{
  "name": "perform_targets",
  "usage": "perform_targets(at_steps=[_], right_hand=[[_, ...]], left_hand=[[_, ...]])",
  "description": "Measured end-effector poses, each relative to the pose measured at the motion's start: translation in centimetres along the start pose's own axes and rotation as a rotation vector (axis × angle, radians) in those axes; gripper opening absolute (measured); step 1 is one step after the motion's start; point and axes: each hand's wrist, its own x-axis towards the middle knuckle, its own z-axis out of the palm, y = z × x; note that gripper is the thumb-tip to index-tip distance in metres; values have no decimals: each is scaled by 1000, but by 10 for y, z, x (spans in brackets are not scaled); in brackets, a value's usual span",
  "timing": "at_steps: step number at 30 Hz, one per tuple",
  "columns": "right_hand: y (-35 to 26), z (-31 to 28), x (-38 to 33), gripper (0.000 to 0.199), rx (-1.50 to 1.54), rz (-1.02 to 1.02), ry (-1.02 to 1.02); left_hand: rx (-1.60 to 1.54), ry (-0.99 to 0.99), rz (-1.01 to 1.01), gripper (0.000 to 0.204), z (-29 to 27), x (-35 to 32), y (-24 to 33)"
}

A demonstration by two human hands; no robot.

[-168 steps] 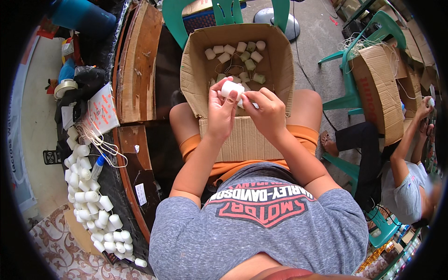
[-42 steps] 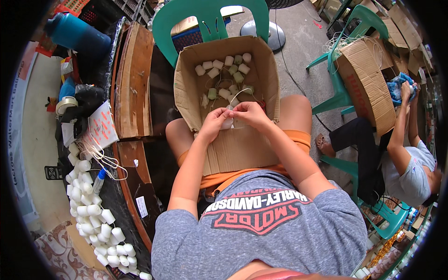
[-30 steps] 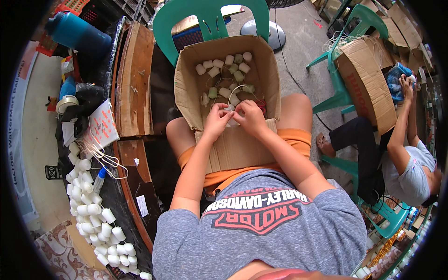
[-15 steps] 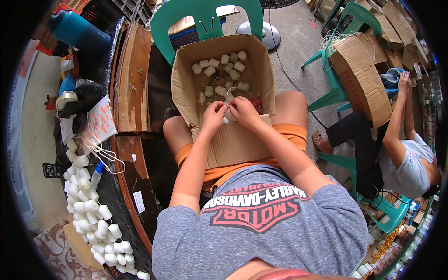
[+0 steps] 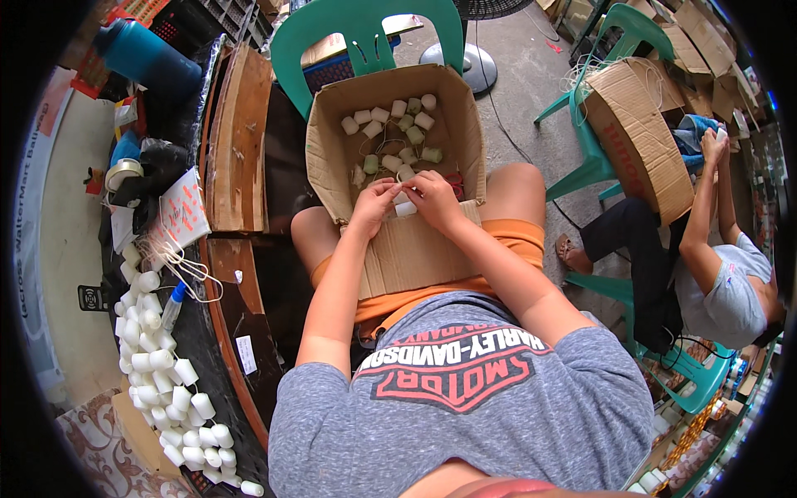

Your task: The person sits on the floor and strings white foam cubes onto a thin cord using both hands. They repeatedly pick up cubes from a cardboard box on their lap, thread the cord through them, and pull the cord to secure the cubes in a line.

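Note:
My left hand [image 5: 376,204] and my right hand [image 5: 432,199] meet over the near side of an open cardboard box [image 5: 336,158] on my lap. Fingers of both hands are pinched together on a thin pale string, whose ends are hard to make out. Just beneath the fingertips sits a white cylinder piece [image 5: 405,209]. Farther inside the box lie several white and pale green cylinder pieces [image 5: 405,123], joined by thin string. Something red and stringy [image 5: 455,184] shows beside my right hand, partly hidden by it.
On the left, a dark table holds a heap of white cylinders [image 5: 158,361], a blue-capped marker [image 5: 173,305], white cord [image 5: 178,264], a tape roll [image 5: 124,174] and a blue bottle [image 5: 149,58]. A green chair [image 5: 290,50] stands behind the box. At right, another person [image 5: 722,282] sits by a cardboard box [image 5: 635,141].
The string loop standing above my fingers has dropped from sight. My hands have shifted slightly, and more of the white cylinder beneath them shows. The other person's hands have moved a little.

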Motion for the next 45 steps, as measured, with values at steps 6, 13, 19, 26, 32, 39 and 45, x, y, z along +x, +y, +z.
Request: perform_targets(at_steps=[6, 13, 19, 26, 32, 39, 45], right_hand=[[-12, 1, 0, 14, -155, -46, -110], [-4, 0, -2, 14, -47, -88, 25], [-7, 3, -3, 18, -186, 116, -215], [-22, -7, 2, 19, -42, 153, -119], [-9, -1, -5, 14, -32, 88, -11], [6, 6, 2, 16, -123, 5, -143], [5, 3, 5, 19, -26, -8, -172]], left_hand=[[63, 24, 65, 25, -8, 13, -15], [-73, 49, -11, 30, -1, 4, -4], [91, 24, 56, 24, -4, 6, -10], [-76, 87, 2, 23, -2, 3, -7], [62, 73, 156, 25, -1, 4, -14], [423, 93, 358, 22, 8, 5, -18], [108, 135, 340, 23, 0, 10, -21]])
